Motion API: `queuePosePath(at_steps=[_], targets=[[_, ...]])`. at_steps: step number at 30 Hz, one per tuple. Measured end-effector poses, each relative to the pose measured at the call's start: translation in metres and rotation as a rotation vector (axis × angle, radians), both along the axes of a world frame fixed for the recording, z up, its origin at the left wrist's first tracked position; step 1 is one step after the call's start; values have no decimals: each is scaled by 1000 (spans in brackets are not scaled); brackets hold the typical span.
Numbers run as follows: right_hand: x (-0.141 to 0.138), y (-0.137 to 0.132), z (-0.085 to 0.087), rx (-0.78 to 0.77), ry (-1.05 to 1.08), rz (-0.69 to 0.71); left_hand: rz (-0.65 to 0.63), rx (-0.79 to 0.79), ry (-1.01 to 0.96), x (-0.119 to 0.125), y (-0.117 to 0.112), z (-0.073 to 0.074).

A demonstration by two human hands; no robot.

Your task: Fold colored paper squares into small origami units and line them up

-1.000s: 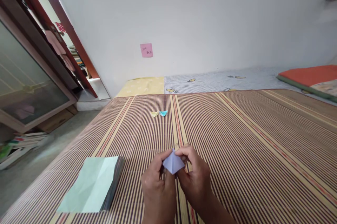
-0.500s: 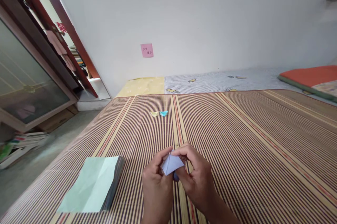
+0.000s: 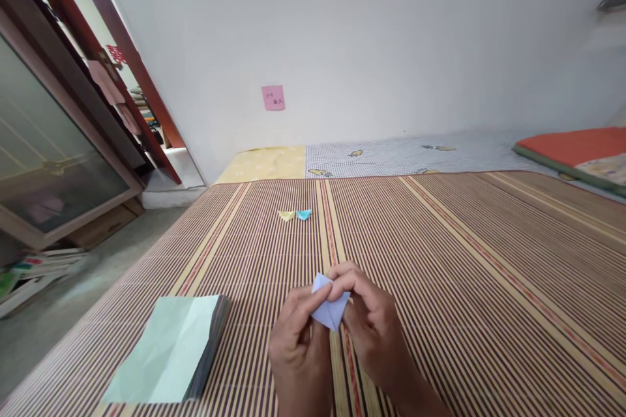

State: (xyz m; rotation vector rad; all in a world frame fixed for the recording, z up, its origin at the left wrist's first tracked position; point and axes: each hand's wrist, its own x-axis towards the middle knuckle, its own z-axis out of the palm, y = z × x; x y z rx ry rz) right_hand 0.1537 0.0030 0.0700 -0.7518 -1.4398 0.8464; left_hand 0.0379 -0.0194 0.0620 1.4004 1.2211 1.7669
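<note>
A small piece of folded lavender paper [image 3: 334, 314] is held up above the striped mat. My left hand [image 3: 302, 332] grips its left side, the index finger lying across the front. On the right, my right hand [image 3: 369, 312] pinches the same paper, its fingertips meeting those of the left hand near the upper middle. The paper looks like a flat diamond with a crease down to its lower point. Its back, and the fingertips behind it, are hidden.
A pad of pale green paper [image 3: 163, 348] lies at the left on the striped mat [image 3: 440, 286]. Two small folded papers, one yellow [image 3: 286, 215] and one blue [image 3: 304, 215], sit farther back. A pink note [image 3: 272, 98] is on the wall. Folded orange bedding [image 3: 572, 146] lies at the far right.
The lavender paper has been turned in my hands and now shows a diamond shape with its point down. My left index finger has come across its front. Both hands shifted slightly right.
</note>
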Motion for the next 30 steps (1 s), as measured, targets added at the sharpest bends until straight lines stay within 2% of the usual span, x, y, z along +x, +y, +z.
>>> queuePosePath(at_steps=[3, 5, 9, 15, 18, 21, 23, 26, 30], targets=[[11, 1, 7, -62, -29, 139, 97, 0, 146, -7, 2, -1], [16, 4, 9, -126, -28, 125, 117, 14, 185, -7, 3, -2], [16, 9, 7, -199, -94, 37, -44, 32, 103, 4, 3, -4], [21, 11, 5, -282, -5, 40, -226, -252, -248, 7, 2, -4], [24, 12, 4, -319, 38, 75, -365, -288, -225, 2, 2, -2], [22, 13, 1, -338, 46, 89, -418, -267, -143, -2, 2, 1], [19, 13, 0, -331, 46, 70, -429, -283, -130, -3, 3, 1], [19, 12, 1, -297, 55, 50, -363, -331, -217, -8, 7, -1], [24, 8, 7, -206, -39, 160, -293, -336, -296, -21, 14, -4]])
